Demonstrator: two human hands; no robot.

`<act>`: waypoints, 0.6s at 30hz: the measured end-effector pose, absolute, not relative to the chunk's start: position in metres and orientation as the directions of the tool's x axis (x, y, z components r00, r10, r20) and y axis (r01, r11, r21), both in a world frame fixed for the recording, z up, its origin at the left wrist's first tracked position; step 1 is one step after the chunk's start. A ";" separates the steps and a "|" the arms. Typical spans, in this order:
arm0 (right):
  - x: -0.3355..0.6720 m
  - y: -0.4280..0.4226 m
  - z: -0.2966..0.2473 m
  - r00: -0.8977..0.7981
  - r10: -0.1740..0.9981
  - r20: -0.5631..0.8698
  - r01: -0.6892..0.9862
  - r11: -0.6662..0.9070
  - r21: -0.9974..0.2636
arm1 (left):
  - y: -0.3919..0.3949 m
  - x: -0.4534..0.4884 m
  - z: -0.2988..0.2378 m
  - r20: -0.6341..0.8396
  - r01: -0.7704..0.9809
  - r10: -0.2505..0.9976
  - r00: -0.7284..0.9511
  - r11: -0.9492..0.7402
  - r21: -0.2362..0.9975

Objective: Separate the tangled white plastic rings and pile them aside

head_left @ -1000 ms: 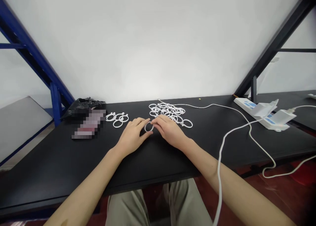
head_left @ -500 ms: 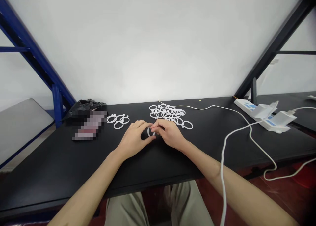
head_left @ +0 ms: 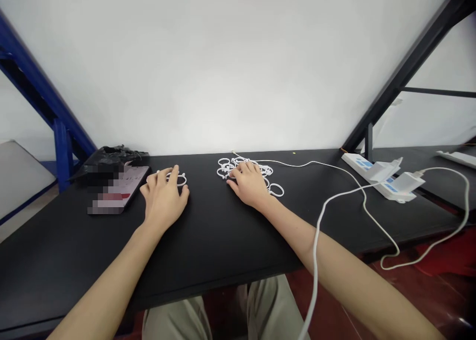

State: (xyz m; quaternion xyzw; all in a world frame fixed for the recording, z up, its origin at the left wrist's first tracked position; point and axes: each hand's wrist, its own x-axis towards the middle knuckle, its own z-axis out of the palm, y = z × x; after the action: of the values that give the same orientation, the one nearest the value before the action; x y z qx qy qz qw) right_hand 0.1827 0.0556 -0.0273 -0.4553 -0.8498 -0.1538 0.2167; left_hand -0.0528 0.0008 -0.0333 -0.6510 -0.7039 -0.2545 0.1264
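Note:
My left hand (head_left: 163, 194) lies over the small group of white rings (head_left: 182, 180) on the left, its fingers spread apart. Most of that group is hidden beneath the hand. Over the larger pile of white rings (head_left: 224, 170), in the middle of the table, is my right hand (head_left: 248, 182), palm down with its fingers stretched out over the rings. One ring (head_left: 276, 190) shows at the pile's right edge. Each ring looks like a thin plastic loop with a small knob.
A phone (head_left: 132, 181), partly blurred out, lies left of my left hand on the black table (head_left: 208, 246), by a crumpled black plastic bag (head_left: 111, 156). At right is a white power strip (head_left: 383, 179) with plugged-in adapters. A white cable (head_left: 316, 251) crosses over my right forearm.
Both hands were together around one white ring. They have since parted: my left hand went left to the small group, my right hand onto the pile. The view has shifted slightly.

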 end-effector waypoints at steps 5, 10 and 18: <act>0.180 0.056 -0.031 -0.464 0.722 0.514 0.862 0.501 0.075 | 0.000 -0.024 -0.034 0.524 0.976 0.845 0.101 -0.187 0.112; 0.179 0.055 -0.032 -0.454 0.739 0.498 0.862 0.506 0.035 | 0.017 -0.003 -0.033 0.489 0.914 0.808 0.330 -0.402 0.047; 0.177 0.034 -0.020 -0.265 0.772 0.578 0.635 0.591 -0.498 | 0.027 -0.004 -0.032 0.524 0.854 0.805 0.278 -0.457 0.249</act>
State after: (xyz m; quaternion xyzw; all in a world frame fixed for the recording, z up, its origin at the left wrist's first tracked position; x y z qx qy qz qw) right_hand 0.1767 0.0340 -0.0201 -0.4445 -0.7909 0.0830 0.4124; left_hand -0.0044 0.0267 -0.0318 -0.7984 -0.5194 -0.3019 0.0403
